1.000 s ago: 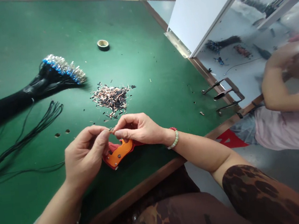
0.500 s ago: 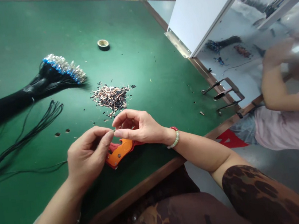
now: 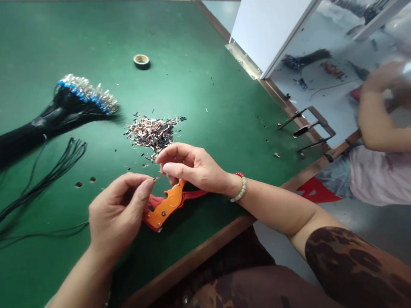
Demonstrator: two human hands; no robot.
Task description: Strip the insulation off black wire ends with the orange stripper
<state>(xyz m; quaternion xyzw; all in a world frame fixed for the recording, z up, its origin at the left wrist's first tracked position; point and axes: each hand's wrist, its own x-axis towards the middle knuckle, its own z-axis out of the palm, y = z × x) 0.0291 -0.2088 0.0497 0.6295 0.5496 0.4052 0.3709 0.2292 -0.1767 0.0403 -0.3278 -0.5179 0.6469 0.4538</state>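
My left hand [image 3: 118, 211] pinches a thin wire [image 3: 156, 177] between thumb and forefinger, its short end poking out to the right. Just beyond that end is my right hand [image 3: 195, 168], its fingers loosely curled and the thumb slightly apart from the forefinger. Whether a fingertip touches the wire is hard to tell. Beneath both hands lies an orange and red wire stripper [image 3: 167, 207], its handles partly hidden by my right hand. Behind the hands is a pile of wire scraps [image 3: 153, 133], black and copper-coloured.
At left lies a thick black wire bundle [image 3: 10, 142] with blue and silvery ends, beside loose black wires [image 3: 36, 191]. A tape roll [image 3: 141, 61] sits farther back on the green table [image 3: 189, 85]. A metal handle [image 3: 311, 127] is at the right edge; another person [image 3: 399, 159] works beyond.
My right hand has drawn slightly up and right from the left fingertips, its thumb lifting, so the wire end now shows. My left hand has shifted slightly left.
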